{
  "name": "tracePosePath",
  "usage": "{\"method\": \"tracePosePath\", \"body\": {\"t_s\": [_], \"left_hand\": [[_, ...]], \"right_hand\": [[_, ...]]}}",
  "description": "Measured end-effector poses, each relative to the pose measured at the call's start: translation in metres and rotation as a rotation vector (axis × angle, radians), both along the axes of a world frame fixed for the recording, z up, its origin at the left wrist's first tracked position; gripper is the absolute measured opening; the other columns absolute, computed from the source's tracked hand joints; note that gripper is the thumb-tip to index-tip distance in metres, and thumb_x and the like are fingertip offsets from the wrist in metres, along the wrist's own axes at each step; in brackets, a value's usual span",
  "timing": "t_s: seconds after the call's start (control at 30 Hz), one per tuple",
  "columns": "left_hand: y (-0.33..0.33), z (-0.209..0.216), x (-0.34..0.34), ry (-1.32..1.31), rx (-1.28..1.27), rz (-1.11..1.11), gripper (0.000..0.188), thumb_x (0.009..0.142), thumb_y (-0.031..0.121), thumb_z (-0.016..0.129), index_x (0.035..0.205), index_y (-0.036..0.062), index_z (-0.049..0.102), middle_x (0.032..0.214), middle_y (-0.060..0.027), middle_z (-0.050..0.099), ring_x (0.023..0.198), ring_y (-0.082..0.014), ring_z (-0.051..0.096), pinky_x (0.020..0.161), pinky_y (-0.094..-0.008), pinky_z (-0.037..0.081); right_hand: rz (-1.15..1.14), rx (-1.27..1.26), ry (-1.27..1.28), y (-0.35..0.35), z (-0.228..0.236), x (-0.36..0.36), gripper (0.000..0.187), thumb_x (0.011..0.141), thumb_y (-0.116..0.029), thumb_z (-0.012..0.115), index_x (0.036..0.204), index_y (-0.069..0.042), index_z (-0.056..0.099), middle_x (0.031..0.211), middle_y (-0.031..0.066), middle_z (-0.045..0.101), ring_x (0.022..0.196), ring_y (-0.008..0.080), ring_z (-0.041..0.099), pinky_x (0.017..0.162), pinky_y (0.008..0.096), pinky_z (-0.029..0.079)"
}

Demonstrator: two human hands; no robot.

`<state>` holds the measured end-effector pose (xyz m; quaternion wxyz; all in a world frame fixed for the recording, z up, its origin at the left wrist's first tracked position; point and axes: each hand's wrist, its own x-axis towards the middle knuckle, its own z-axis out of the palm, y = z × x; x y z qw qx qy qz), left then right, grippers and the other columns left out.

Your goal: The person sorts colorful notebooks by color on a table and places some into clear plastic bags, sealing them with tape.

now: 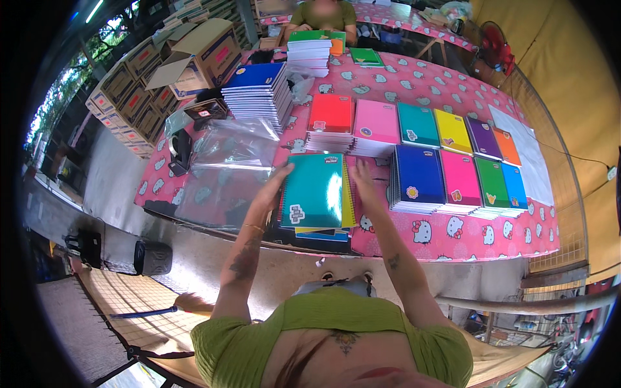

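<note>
A small stack of spiral notebooks lies near the table's front edge, with a teal notebook (pixel 314 194) on top. A yellow notebook (pixel 348 204) sticks out from under its right side, and blue and dark edges show below. My left hand (pixel 279 178) grips the stack at its upper left edge, fingers partly hidden. Against the right side, my right hand (pixel 364 180) is open, its fingers stretched out and pointing away from me. Right of it stand piles of notebooks, among them a dark blue pile (pixel 417 174), a pink pile (pixel 377 121) and a red pile (pixel 330 113).
Clear plastic bags (pixel 226 145) and a black tape dispenser (pixel 179 152) lie at the left. Behind them rises a tall blue notebook pile (pixel 255 81). Cardboard boxes (pixel 200 61) stand beyond the table's left side. Another person (pixel 323 16) sits across the pink patterned table (pixel 414 77).
</note>
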<state>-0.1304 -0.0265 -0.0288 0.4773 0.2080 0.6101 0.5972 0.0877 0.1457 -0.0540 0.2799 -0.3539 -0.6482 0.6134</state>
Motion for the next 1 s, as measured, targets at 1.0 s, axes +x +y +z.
{"method": "tracePosePath", "body": {"t_s": [1.0], "left_hand": [[0.468,0.079,0.375,1.383,0.583,-0.267,0.072,0.084,0.027,0.07,0.145,0.011,0.035,0.146,-0.0315,0.024,0.123,-0.0473,0.046,0.097,-0.0494,0.045]], "right_hand": [[-0.324,0.698,-1.22,0.453,0.024,0.344,0.09,0.075,-0.059,0.07,0.142,-0.009,0.037,0.135,0.0252,0.044,0.123,0.0428,0.047,0.102,0.0577,0.036]]}}
